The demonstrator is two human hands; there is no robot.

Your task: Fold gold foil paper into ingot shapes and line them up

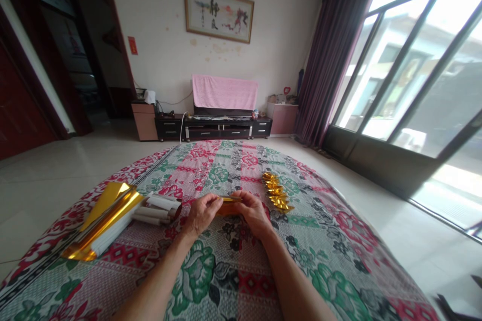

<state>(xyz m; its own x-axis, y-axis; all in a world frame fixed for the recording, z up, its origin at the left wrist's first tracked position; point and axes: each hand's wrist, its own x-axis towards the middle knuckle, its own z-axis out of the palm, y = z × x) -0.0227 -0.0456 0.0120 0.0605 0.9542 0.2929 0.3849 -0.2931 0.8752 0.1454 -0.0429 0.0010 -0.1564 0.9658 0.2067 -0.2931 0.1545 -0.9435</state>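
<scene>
Between my two hands is a small sheet of gold foil paper [228,207], its far edge looking rolled or folded over. My left hand [203,213] pinches its left end with thumb and fingers. At the right end my right hand [253,210] grips it the same way. Just right of my hands, a row of folded gold foil pieces [276,191] lies on the patterned cloth [244,256]. To the left are loosely rolled gold foil sheets [120,215] with white backs. Beside them sit several white paper rolls [158,208].
The flowered cloth covers a wide rounded surface in front of me. Beyond it stand a low black TV cabinet [220,130] and a screen under a pink cover [225,93]. A purple curtain [329,60] and large windows are on the right, a dark doorway on the left.
</scene>
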